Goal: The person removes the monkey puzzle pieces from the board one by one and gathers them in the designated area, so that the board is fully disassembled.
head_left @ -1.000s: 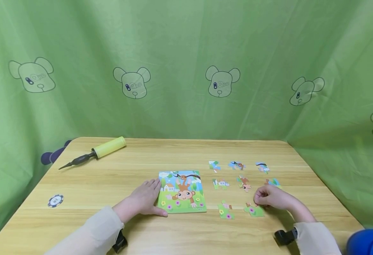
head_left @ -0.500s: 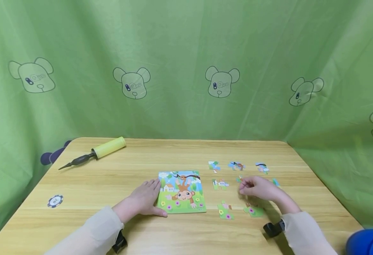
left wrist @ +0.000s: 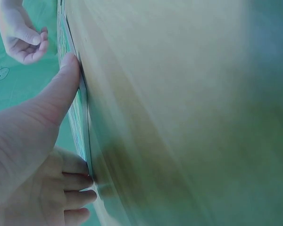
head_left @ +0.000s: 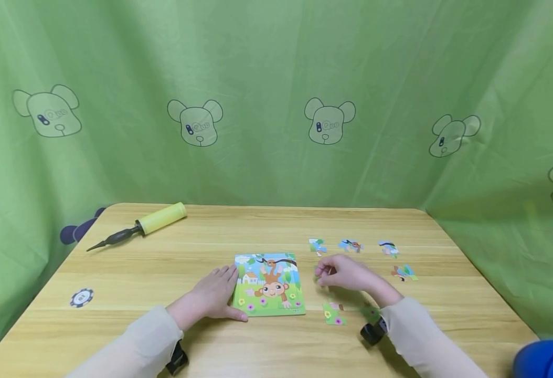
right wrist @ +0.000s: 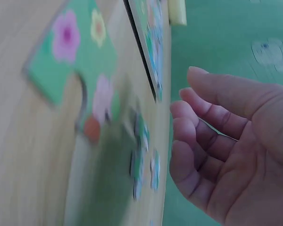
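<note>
A square picture puzzle board (head_left: 272, 287) with an upside-down monkey lies flat on the table. My left hand (head_left: 214, 294) rests along its left edge with fingers extended, the thumb (left wrist: 61, 89) on its near corner. Over the left of the loose jigsaw pieces, my right hand (head_left: 344, 274) hovers with loosely curled fingers; the right wrist view shows nothing between thumb and fingers. It covers most of the house piece and the monkey-face piece. Closest to me is a flower piece (head_left: 334, 313), large in the right wrist view too; beside it another flower piece (head_left: 371, 313) is partly hidden.
Behind the right hand lie a leafy piece (head_left: 317, 245), a branch piece (head_left: 351, 245) and a corner piece (head_left: 389, 249), with another piece (head_left: 405, 273) to the right. A hand pump (head_left: 153, 223), a poker chip (head_left: 82, 297) and a blue round object (head_left: 548, 359) sit farther out.
My right hand has swept left across the pieces, from above the lower right ones to the left column. The left hand and the board stay where they were.
</note>
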Demonstrator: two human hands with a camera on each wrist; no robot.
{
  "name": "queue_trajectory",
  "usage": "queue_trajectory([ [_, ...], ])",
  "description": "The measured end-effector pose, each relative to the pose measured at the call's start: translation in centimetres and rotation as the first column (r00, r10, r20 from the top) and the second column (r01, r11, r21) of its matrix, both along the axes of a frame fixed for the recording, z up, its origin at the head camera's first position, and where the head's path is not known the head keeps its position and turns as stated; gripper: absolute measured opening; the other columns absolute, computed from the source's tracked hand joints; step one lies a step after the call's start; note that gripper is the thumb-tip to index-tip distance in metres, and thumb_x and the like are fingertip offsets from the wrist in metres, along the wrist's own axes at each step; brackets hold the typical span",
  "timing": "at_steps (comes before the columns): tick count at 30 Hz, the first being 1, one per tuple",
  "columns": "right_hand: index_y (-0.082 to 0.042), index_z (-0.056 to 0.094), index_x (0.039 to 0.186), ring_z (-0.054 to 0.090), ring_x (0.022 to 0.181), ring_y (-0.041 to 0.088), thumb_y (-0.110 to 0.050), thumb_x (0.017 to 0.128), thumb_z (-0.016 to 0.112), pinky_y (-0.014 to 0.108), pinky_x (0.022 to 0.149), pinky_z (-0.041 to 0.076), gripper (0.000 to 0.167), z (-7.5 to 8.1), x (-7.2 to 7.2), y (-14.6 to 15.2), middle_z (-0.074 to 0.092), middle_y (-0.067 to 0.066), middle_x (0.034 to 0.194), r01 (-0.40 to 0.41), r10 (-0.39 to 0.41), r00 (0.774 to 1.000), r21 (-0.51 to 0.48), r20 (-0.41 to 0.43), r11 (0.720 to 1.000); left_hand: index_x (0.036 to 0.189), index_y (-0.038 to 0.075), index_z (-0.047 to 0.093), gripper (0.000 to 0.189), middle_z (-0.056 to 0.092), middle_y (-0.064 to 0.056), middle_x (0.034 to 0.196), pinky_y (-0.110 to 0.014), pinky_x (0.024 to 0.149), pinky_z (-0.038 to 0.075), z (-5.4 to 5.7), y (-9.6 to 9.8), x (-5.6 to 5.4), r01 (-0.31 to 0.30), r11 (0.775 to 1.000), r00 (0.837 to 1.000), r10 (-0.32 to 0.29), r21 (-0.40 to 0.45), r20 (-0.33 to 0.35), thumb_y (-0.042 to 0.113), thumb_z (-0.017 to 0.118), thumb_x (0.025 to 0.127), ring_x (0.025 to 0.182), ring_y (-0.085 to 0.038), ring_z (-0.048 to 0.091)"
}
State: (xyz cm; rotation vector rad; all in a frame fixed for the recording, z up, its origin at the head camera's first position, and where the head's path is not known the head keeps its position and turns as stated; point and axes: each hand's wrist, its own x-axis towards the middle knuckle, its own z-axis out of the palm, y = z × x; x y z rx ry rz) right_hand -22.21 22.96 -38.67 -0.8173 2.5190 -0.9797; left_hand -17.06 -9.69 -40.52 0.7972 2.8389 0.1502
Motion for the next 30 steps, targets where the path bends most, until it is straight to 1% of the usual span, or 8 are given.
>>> queue_trajectory([
  [4, -0.001, 0.061, 0.092, 0.049, 0.067, 0.014, -0.009, 0.083, 0.066, 0.023, 0.058, 0.045, 0.013, -0.2, 0.0, -1.9, 0.055, 0.0, 0.075, -0.032, 0.032, 0.999, 0.016, 0.0, 0.999, 0.138, -0.011, 0.03, 0.107, 0.027, -0.025, 0.144, -0.044, 0.108, 0.021, 0.0, 0.0, 0.0, 0.002, 1.0, 1.0, -0.002, 0.0, -0.003, 0.067, 0.059, 0.071, 0.131, -0.037, 0.026],
  [9, -0.001, 0.061, 0.091, 0.048, 0.066, 0.013, -0.008, 0.081, 0.067, 0.022, 0.056, 0.044, 0.013, -0.4, 0.2, -3.7, 0.054, 0.0, 0.074, -0.066, 0.066, 0.998, 0.023, 0.021, 0.998, 0.138, -0.011, 0.03, 0.106, 0.027, -0.025, 0.144, -0.044, 0.108, 0.021, 0.1, 0.0, 0.1, 0.0, 1.0, 1.0, 0.0, 0.0, -0.002, 0.067, 0.06, 0.071, 0.131, -0.037, 0.026],
  [13, -0.003, 0.061, 0.091, 0.048, 0.066, 0.013, -0.006, 0.081, 0.067, 0.021, 0.056, 0.043, 0.012, -0.6, 0.2, -4.8, 0.054, 0.0, 0.074, -0.068, 0.067, 0.997, 0.038, 0.03, 0.997, 0.138, -0.01, 0.03, 0.107, 0.027, -0.024, 0.144, -0.044, 0.108, 0.021, 0.1, 0.0, 0.1, -0.002, 1.0, 1.0, 0.002, -0.003, 0.0, 0.067, 0.059, 0.071, 0.131, -0.037, 0.026],
  [21, -0.004, 0.062, 0.094, 0.046, 0.063, 0.011, -0.006, 0.081, 0.068, 0.023, 0.055, 0.039, 0.014, -0.8, 0.4, -6.0, 0.053, -0.001, 0.072, -0.058, 0.057, 0.998, 0.098, 0.013, 0.993, 0.138, -0.01, 0.03, 0.107, 0.026, -0.024, 0.144, -0.043, 0.108, 0.021, -0.1, 0.1, -0.1, -0.009, 1.0, 1.0, 0.009, -0.011, 0.006, 0.068, 0.059, 0.071, 0.132, -0.036, 0.026],
  [26, -0.004, 0.063, 0.092, 0.043, 0.06, 0.01, -0.006, 0.082, 0.067, 0.021, 0.053, 0.037, 0.011, -0.9, 0.4, -6.3, 0.052, -0.001, 0.07, -0.061, 0.061, 0.998, 0.105, 0.007, 0.993, 0.138, -0.009, 0.03, 0.107, 0.027, -0.023, 0.144, -0.043, 0.108, 0.021, -0.1, 0.1, -0.1, -0.009, 1.0, 1.0, 0.009, -0.016, 0.004, 0.069, 0.059, 0.07, 0.132, -0.036, 0.026],
  [30, -0.005, 0.063, 0.09, 0.043, 0.061, 0.009, -0.005, 0.082, 0.066, 0.021, 0.053, 0.037, 0.008, -1.1, 0.3, -6.4, 0.051, -0.001, 0.07, -0.059, 0.058, 0.998, 0.105, 0.01, 0.993, 0.138, -0.01, 0.03, 0.108, 0.026, -0.023, 0.144, -0.043, 0.108, 0.021, -0.1, 0.1, -0.1, -0.009, 1.0, 1.0, 0.009, -0.017, 0.002, 0.069, 0.059, 0.07, 0.132, -0.036, 0.026],
])
